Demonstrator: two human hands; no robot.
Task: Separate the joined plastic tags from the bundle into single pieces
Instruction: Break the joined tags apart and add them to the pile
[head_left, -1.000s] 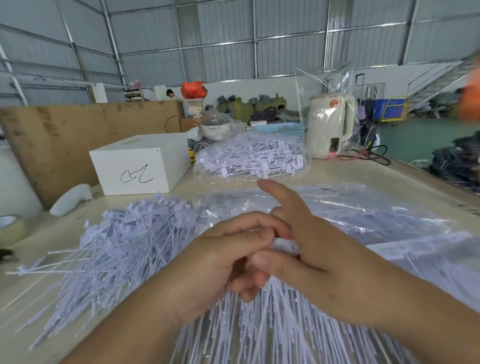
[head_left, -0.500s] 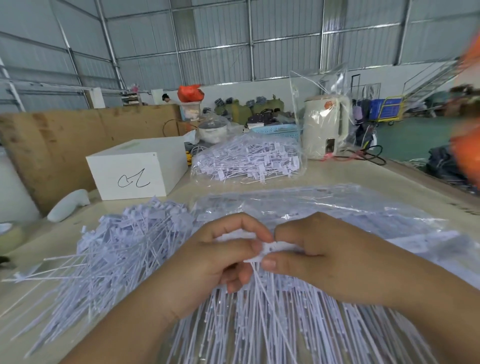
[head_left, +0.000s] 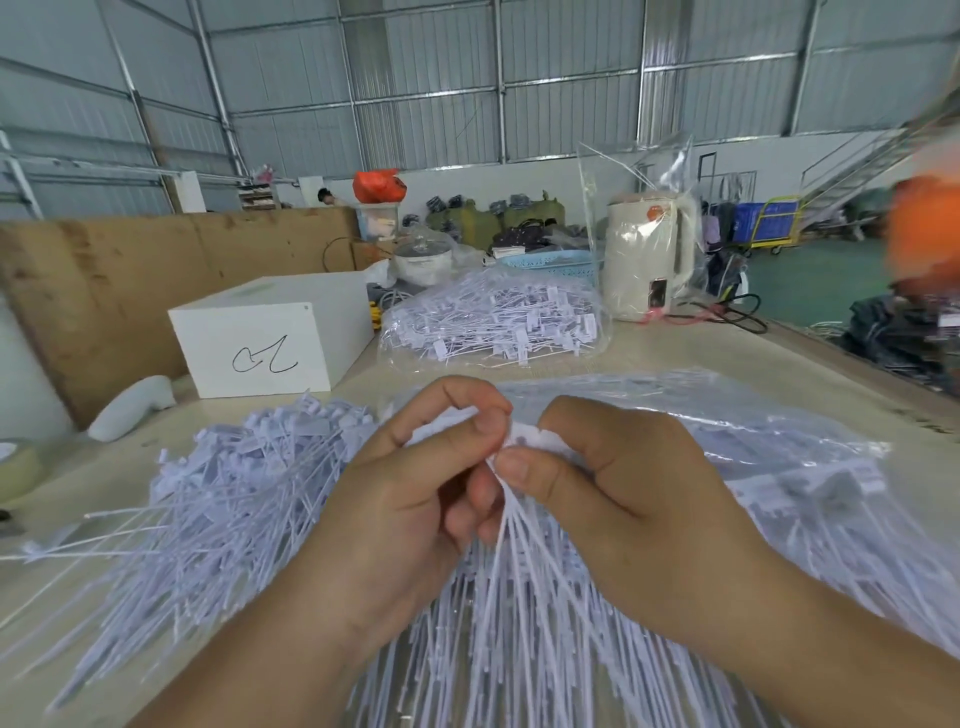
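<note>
Head view: left hand (head_left: 410, 499) and right hand (head_left: 613, 488) both pinch the joined strip of white plastic tags (head_left: 524, 441), thumbs and forefingers clamped on its heads, stems fanning toward the camera. A second ago the right forefinger pointed outward; now it has curled in. Likely snapping one free. Loose pile of separated white tags (head_left: 234, 499) lies left of the hands.

One head-worn camera looks forward and down, close over the table (head_left: 675, 353), toward the warehouse wall.
</note>
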